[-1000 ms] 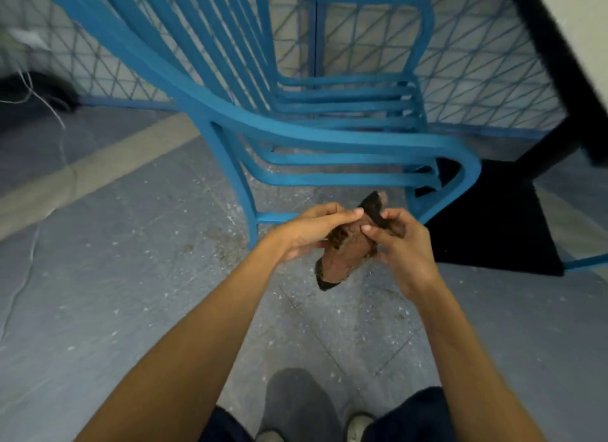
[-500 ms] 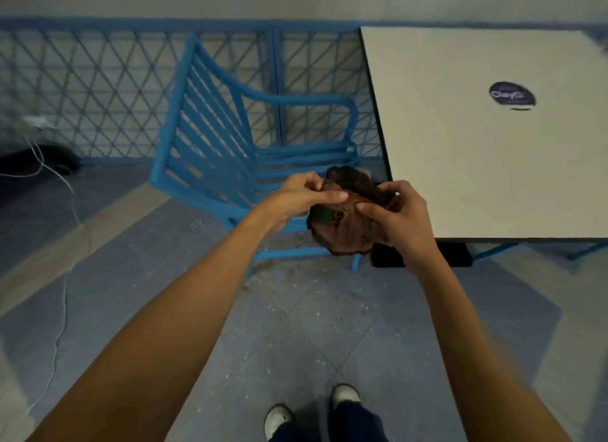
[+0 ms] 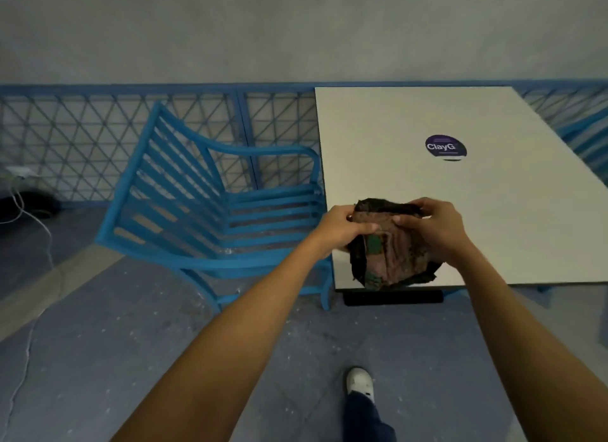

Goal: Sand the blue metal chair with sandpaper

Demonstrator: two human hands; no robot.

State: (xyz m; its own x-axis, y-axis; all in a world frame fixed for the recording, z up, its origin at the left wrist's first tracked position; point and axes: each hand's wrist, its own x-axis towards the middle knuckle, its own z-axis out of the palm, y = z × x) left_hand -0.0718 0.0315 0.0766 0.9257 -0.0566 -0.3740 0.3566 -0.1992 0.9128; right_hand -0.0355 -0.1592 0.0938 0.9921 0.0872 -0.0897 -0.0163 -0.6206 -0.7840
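Observation:
The blue metal chair (image 3: 210, 211) with slatted back and seat stands on the floor left of centre, facing the table. A worn brown and black sheet of sandpaper (image 3: 391, 254) hangs spread over the table's near left corner, apart from the chair. My left hand (image 3: 342, 226) pinches its upper left edge and my right hand (image 3: 434, 227) pinches its upper right edge. Neither hand touches the chair.
A white table (image 3: 477, 191) with a round purple sticker (image 3: 445, 147) fills the right side, its dark base (image 3: 393, 298) below. A blue lattice fence (image 3: 82, 138) runs along the grey wall. White cables (image 3: 29, 217) lie at the far left. My shoe (image 3: 360, 382) is on the grey floor.
The view has pulled back and up from the chair, so the whole chair and table now show. Both hands have moved right over the table corner and spread the crumpled sandpaper out flat.

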